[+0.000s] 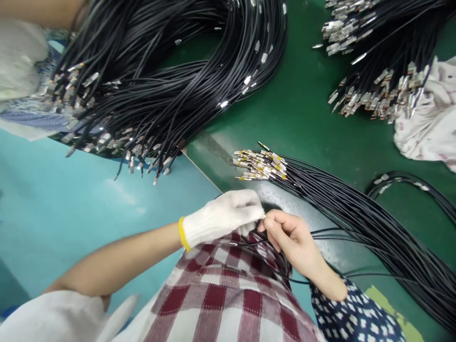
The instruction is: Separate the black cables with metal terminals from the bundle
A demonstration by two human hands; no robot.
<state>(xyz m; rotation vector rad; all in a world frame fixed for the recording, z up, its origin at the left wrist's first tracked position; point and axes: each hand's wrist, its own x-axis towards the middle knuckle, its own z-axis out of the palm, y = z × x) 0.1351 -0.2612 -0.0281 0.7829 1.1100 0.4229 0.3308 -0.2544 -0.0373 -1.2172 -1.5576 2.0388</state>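
Observation:
My left hand (pixel 228 213), in a white knitted glove with a yellow cuff, is closed, its fingertips pinched together above my lap. Bare, my right hand (pixel 292 237) meets those fingertips with thumb and index finger pressed together. Between them they grip a thin black cable, its end mostly hidden by the fingers. Below the hands, loose black cables (pixel 261 259) cross the checked apron (pixel 217 294) and run off to the right. Just beyond the hands lies a bundle of black cables (pixel 342 199), its ends fitted with silver and yellow metal tips (pixel 261 164).
A large looped bundle of black cables (pixel 199 80) with metal ends hangs over the green table's (pixel 302 99) left edge. More cables (pixel 388 61) lie at the back right beside a white patterned cloth (pixel 427 118). Another person's arm (pixel 42 12) is at the upper left.

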